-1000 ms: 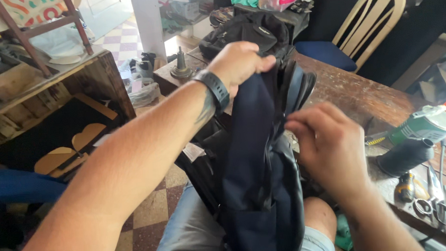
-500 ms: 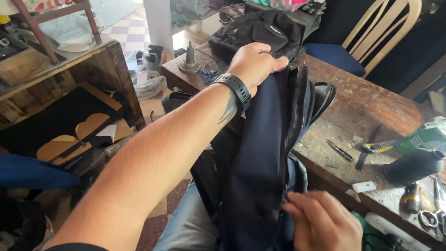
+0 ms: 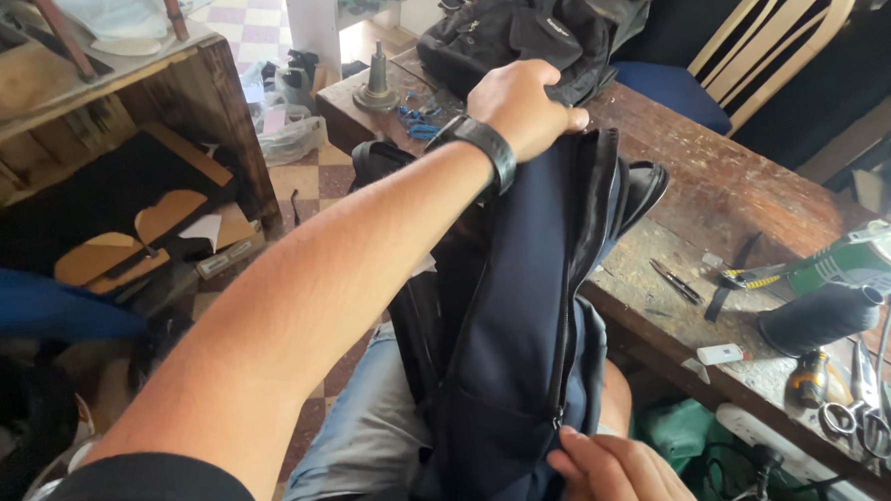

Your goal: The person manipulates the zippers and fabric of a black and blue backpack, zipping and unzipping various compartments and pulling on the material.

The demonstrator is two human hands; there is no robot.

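Note:
A dark navy backpack (image 3: 514,328) stands upright on my lap, its long zipper running down the front. My left hand (image 3: 521,105), with a black wristband on the wrist, grips the top edge of the backpack and holds it up. My right hand (image 3: 615,471) is low at the bottom of the frame, fingers pinched at the lower end of the zipper near the slider.
A worn wooden table (image 3: 753,187) holds a black bag (image 3: 516,32), a green power tool (image 3: 866,257), pliers (image 3: 742,278), scissors (image 3: 853,413) and a small white block (image 3: 718,354). A wooden chair (image 3: 776,26) stands behind. A wooden shelf (image 3: 109,115) with shoe soles (image 3: 135,239) is at left.
My right hand has slid down the backpack's zipper from the middle to the bottom end. My left hand keeps holding the top.

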